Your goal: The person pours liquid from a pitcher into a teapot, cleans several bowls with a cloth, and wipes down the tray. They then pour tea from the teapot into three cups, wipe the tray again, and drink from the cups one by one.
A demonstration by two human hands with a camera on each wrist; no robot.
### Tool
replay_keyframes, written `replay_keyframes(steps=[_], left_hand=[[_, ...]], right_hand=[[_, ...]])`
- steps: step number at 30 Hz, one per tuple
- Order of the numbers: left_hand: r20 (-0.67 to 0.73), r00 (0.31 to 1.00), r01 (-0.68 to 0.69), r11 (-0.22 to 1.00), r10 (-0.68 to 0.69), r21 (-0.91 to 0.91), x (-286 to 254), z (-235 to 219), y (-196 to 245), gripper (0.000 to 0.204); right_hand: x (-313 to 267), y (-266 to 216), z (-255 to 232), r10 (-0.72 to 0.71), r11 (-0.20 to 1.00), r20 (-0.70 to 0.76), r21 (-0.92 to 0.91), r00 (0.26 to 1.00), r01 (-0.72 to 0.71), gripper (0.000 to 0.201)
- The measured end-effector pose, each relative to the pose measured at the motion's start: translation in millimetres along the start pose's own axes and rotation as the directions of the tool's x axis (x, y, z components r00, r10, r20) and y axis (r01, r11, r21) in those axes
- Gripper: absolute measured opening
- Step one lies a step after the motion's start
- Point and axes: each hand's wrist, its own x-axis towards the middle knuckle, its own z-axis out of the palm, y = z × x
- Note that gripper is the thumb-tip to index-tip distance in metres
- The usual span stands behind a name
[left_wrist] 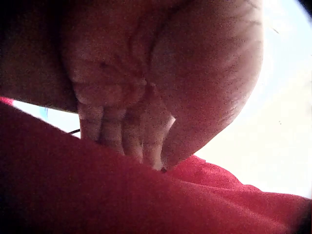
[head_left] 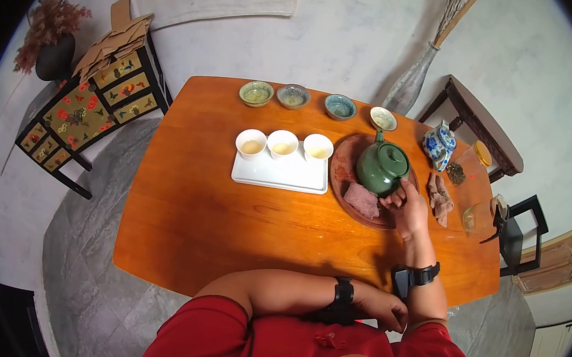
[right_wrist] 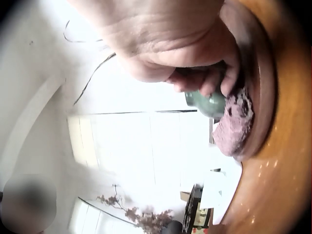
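A green teapot (head_left: 381, 168) sits on a round reddish-brown tray (head_left: 346, 158), its spout pointing toward the far side of the table. My right hand (head_left: 407, 208) grips it at the near side with curled fingers, covering the handle. A folded pink cloth (head_left: 362, 200) lies on the tray just below the pot; in the right wrist view the cloth (right_wrist: 234, 126) is close under the fingertips. My left hand (head_left: 386, 311) hangs loosely curled by the red shirt, beside the right forearm, holding nothing. In the left wrist view its palm (left_wrist: 146, 83) faces the camera.
Left of the tray, three white cups (head_left: 282, 145) with pale liquid stand on a white tray (head_left: 279, 176). Several bowls (head_left: 340, 107) line the far edge. At right are a blue-and-white pot (head_left: 438, 145), a brown lumpy piece (head_left: 440, 200), a yellow-lidded jar (head_left: 469, 164) and a glass pitcher (head_left: 480, 219).
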Motion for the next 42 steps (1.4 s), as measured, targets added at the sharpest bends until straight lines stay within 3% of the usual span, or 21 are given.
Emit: replay_keyframes(steps=[3, 7, 18, 21, 42], left_hand=[[-0.019, 1.000, -0.003, 1.000, 0.003, -0.015, 0, 1, -1, 0.021], [-0.021, 1.000, -0.022, 0.999, 0.021, -0.036, -2, 1, 3, 0.020], [-0.108, 0.994, 0.012, 0.998, -0.019, -0.065, -1, 0, 1, 0.018], [-0.137, 0.991, -0.016, 0.991, -0.003, -0.134, -3, 2, 2, 0.021], [-0.149, 0.989, -0.034, 0.994, 0.018, -0.107, 0, -2, -1, 0.020]], right_hand=[[1, 0, 16, -0.098, 0.995, -0.122, -0.047, 0.988, 0.093, 0.035], [15, -6, 20, -0.146, 0.989, -0.119, 0.023, 0.982, 0.149, 0.035], [53, -40, 9, -0.337, 0.938, -0.229, -0.171, 0.913, 0.302, 0.038], [58, -49, 0, -0.346, 0.927, -0.185, -0.218, 0.920, 0.305, 0.038], [75, -47, -8, -0.313, 0.919, -0.184, -0.305, 0.932, 0.248, 0.041]])
